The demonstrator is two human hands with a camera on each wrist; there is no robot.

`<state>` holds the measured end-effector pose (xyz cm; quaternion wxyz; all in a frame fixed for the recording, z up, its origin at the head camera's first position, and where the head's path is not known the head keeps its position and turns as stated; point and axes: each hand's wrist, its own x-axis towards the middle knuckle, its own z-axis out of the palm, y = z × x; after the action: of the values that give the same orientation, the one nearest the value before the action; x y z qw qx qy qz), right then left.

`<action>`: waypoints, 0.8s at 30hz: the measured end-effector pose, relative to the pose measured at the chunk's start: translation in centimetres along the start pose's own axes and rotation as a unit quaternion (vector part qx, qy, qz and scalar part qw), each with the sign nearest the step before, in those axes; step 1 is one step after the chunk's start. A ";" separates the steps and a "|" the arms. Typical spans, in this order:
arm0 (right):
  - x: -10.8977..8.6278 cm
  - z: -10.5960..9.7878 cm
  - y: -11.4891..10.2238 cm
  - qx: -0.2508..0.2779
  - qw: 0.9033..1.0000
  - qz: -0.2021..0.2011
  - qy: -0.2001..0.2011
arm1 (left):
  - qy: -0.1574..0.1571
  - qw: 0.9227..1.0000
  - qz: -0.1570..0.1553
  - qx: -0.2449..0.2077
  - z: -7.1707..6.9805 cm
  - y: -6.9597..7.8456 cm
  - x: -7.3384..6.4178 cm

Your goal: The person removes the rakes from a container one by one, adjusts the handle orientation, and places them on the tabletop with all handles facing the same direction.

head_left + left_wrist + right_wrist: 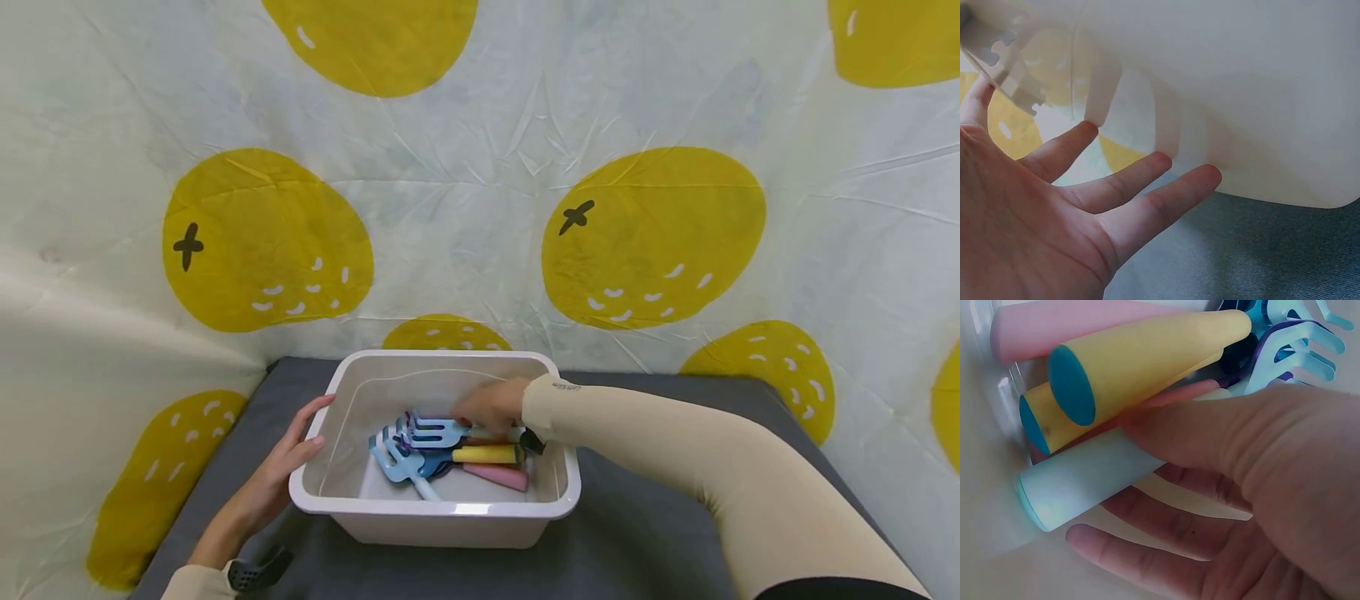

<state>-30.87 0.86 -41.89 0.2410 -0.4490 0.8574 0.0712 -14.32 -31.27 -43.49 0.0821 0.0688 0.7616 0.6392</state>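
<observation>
A whitish plastic tub (pixel 442 505) holds several small garden hand tools. My right hand (pixel 491 404) reaches inside it. Seen from the right wrist, that hand (pixel 1229 481) pinches a light blue hand rake by its pale handle (pixel 1079 481), thumb on top and fingers beneath. In the head view the rake's tines (pixel 431 432) point left. Beside it lie yellow handles (pixel 487 454) and a pink handle (pixel 498 477). Another light blue rake (pixel 397 458) lies with its handle toward me. My left hand (pixel 281 467) touches the tub's left side, its straight fingertips (pixel 1207 178) against the outer wall.
The tub stands on a dark grey cloth-covered table (pixel 637 517). Behind and to the left hangs a pale curtain (pixel 465 242) printed with big yellow fruit. The tub's walls rise around the tools.
</observation>
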 end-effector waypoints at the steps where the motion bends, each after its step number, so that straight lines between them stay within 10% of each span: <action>1: 0.1 0.0 0.2 0.001 1.000 -0.005 0.001 | 0.000 1.000 0.003 0.000 0.0 0.0 0.0; 8: -0.9 -0.9 1.0 0.043 0.999 -0.016 -0.003 | 0.002 1.000 0.010 -0.001 0.1 0.0 -0.1; 24: -9.8 -9.0 -1.7 0.125 0.989 -0.062 0.039 | 0.007 1.000 0.012 -0.015 0.3 -0.1 -0.4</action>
<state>-27.92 4.05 -29.19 0.2654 -0.4705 0.8387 -0.0690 -13.87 -31.03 -43.60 0.0699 0.0723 0.7516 0.6519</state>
